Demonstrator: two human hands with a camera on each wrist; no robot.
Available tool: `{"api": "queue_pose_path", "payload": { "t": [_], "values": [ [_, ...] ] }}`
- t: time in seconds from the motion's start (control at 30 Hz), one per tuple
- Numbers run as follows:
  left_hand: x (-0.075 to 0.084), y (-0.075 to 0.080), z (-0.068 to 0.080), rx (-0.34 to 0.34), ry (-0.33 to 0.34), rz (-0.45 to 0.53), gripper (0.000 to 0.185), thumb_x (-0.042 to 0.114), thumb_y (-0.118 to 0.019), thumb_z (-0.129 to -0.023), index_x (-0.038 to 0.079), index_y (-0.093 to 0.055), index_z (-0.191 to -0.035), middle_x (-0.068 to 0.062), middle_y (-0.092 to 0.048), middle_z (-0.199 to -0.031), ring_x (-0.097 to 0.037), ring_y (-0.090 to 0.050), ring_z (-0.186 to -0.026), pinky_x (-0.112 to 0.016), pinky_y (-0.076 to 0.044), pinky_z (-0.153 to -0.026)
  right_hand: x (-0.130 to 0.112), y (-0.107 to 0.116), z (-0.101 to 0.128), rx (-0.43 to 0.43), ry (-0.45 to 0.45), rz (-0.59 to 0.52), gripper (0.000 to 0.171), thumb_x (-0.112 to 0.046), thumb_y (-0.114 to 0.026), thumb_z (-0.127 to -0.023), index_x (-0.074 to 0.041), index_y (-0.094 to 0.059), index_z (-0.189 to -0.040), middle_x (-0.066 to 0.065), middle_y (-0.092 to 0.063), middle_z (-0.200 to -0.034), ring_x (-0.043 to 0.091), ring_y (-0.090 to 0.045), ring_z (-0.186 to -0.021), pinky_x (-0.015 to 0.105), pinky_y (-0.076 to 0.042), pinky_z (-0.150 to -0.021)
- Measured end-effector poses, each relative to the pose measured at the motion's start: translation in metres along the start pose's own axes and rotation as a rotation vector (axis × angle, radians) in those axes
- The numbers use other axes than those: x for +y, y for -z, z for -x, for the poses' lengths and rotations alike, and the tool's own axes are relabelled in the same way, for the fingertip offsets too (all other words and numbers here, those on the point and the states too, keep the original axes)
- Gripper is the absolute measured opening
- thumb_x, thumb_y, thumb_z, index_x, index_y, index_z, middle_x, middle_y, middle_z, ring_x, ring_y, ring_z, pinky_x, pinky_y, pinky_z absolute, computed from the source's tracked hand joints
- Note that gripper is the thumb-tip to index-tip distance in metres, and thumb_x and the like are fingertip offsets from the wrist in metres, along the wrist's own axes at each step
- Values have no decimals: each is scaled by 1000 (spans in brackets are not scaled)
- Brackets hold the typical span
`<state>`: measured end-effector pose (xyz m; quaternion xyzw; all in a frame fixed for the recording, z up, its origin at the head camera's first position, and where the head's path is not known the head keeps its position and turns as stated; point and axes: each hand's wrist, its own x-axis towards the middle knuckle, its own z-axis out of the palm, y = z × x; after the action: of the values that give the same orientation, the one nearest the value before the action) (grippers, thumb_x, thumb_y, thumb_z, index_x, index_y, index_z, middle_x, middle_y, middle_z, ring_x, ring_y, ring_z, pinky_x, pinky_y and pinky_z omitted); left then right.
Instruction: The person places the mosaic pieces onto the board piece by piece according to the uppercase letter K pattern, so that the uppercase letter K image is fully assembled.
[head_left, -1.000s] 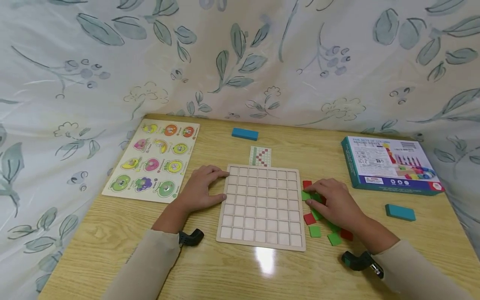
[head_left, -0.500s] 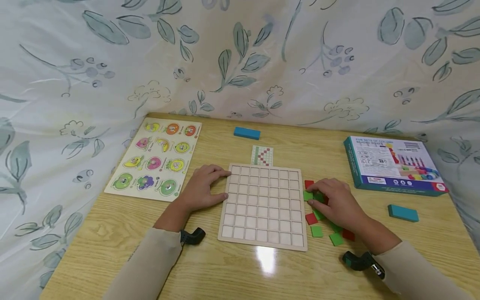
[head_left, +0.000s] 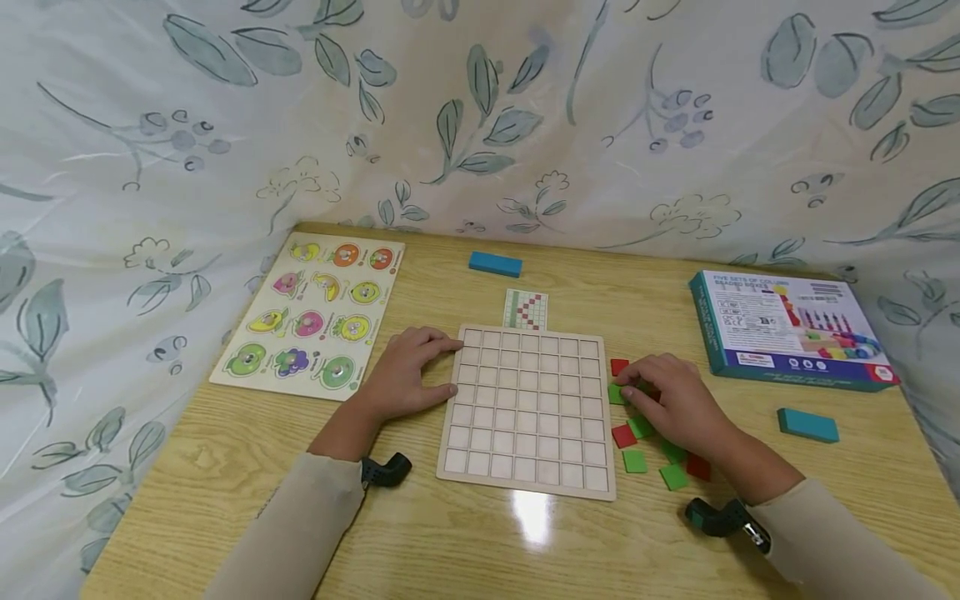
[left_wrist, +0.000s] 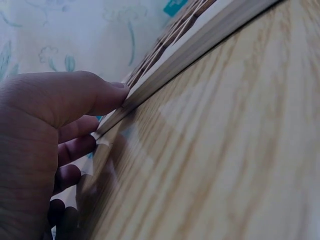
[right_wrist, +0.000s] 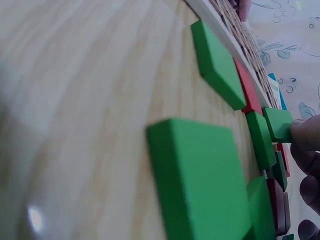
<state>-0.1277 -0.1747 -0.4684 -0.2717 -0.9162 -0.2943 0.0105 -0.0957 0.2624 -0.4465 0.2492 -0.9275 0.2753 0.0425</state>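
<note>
My right hand (head_left: 671,402) partly hides the red and green tiles (head_left: 634,461), pinching a square green tile (right_wrist: 276,122) beside the gridded wooden board (head_left: 527,408); my left hand (head_left: 401,377), relaxed, touches its edge.

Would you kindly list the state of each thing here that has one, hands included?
Left hand: touching the grid board's left edge
Right hand: pinching a green tile
Grid board: flat, cells unfilled
Other tiles: loose, partly hidden
Pattern card: face up
Fruit board: flat, pictures up
Printed box: lying flat, looks closed
Far blue block: lying flat
Near blue block: lying flat
</note>
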Motion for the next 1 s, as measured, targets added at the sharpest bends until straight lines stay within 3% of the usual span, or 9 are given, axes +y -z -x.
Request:
{"api": "queue_pose_path", "payload": {
  "t": [0.2, 0.37, 0.57, 1.0],
  "values": [
    [0, 0, -1, -3, -6, -1, 63, 40, -83, -86, 19, -69, -144, -6, -64, -137, -30, -55, -126, -54, -40, -105, -2, 2, 0, -24, -44, -45, 17, -3, -75, -98, -19, -75, -106, -6, -70, -102, 13, -54, -84, 35, -47, -76],
    [0, 1, -1, -2, -7, -2, 63, 39, -83, -86, 19, -69, -144, -6, -64, -137, -30, -55, -127, -54, -40, -105, -5, 4, 0, -36, -91, -106, 13, -6, -73, -102, -18, -73, -107, -7, -64, -96, 11, -52, -74, 28, -45, -66],
    [0, -1, -1, 4, -14, -1, 63, 39, -84, -85, 19, -70, -144, -5, -64, -137, -29, -55, -127, -54, -40, -105, -8, 6, -2, -43, -129, -156, 10, -7, -71, -103, -16, -73, -108, -6, -63, -91, 10, -51, -67, 28, -44, -60],
    [1, 1, 0, 4, -5, -5, 63, 39, -83, -86, 20, -70, -144, -6, -64, -136, -29, -56, -126, -54, -40, -105, -13, 4, -14, -30, -153, -227, 12, -8, -71, -103, -18, -73, -110, -3, -60, -82, 17, -52, -69, 28, -43, -59]
  ]
}}
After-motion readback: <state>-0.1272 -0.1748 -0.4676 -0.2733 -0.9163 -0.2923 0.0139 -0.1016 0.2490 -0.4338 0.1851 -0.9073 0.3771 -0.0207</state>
